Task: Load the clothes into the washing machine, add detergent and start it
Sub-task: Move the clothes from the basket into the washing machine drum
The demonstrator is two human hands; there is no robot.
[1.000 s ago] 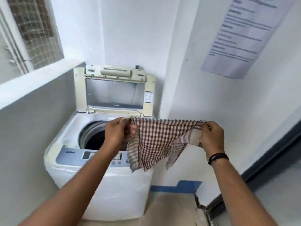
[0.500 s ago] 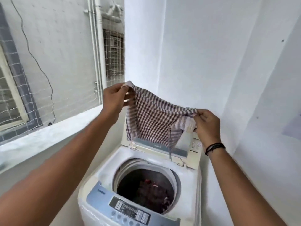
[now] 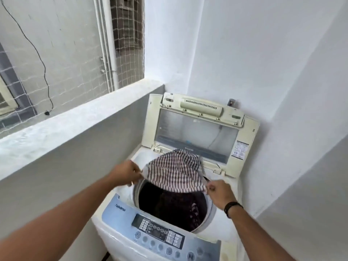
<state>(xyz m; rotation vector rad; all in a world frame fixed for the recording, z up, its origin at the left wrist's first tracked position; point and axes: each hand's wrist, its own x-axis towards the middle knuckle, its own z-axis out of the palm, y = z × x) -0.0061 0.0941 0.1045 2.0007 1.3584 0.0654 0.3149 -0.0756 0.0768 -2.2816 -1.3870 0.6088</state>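
So the person's got the checked cloth (image 3: pixel 174 173) stretched between both hands right over the open drum (image 3: pixel 169 204) of the washing machine (image 3: pixel 120 240). The left hand (image 3: pixel 128 173) pinches one corner and the right hand (image 3: pixel 218 192) pinches the opposite one, fingers curled tight on the fabric, so the middle billows up between the two grips like a little tent. Holding it spread like that probably keeps it from bunching, so it'll drop flat. Below the grips there's dark laundry (image 3: pixel 180 208) already sitting in the drum, and beyond them the lid (image 3: pixel 195 129) stands propped upright out of the way. The control panel (image 3: pixel 162 236) sits on the near side of both hands, untouched. Can't see any detergent, so that's still to come I'd guess.
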